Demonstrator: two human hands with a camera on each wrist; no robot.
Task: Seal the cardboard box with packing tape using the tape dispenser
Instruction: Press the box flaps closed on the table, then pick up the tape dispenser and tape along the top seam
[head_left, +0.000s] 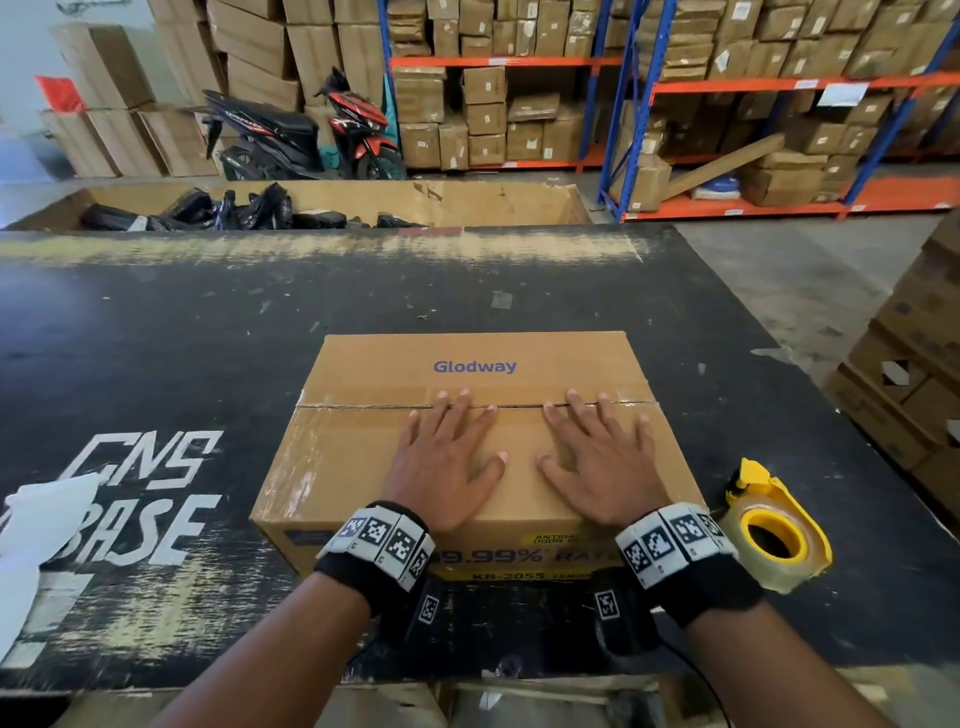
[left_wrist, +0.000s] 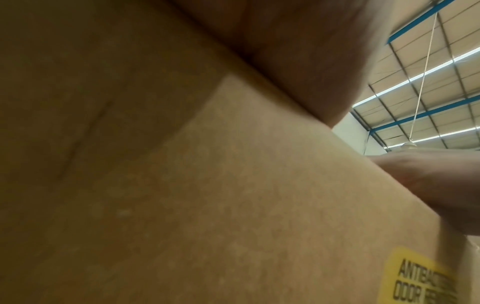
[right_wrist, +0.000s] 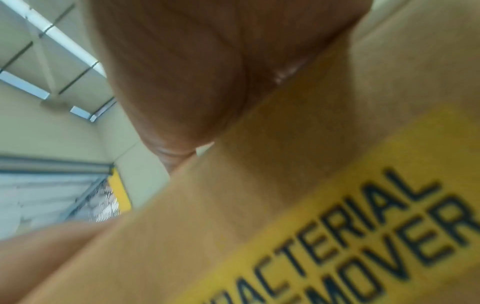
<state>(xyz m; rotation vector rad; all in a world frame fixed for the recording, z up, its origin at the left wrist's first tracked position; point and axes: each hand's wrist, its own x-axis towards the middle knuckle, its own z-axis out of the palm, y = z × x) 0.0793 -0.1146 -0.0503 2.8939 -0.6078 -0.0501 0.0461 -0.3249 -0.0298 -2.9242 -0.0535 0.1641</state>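
A brown cardboard box (head_left: 363, 452) printed "Glodway" sits on the black table (head_left: 156, 338), its two top flaps folded down and meeting at a seam across the middle. My left hand (head_left: 444, 457) and right hand (head_left: 602, 457) lie flat on the near flap, fingers spread, fingertips at the seam. A yellow tape dispenser (head_left: 774, 525) with a clear tape roll lies on the table just right of the box, beside my right wrist. The wrist views show only the box side (left_wrist: 207, 195), its yellow label (right_wrist: 363, 226) and my palms pressed on the top edge.
A white bag (head_left: 36, 525) lies at the table's left edge. Behind the table stands a large open carton (head_left: 467, 200) holding black parcels. A parked scooter (head_left: 306, 130), shelving full of boxes and stacked cartons (head_left: 914, 374) at the right surround the table.
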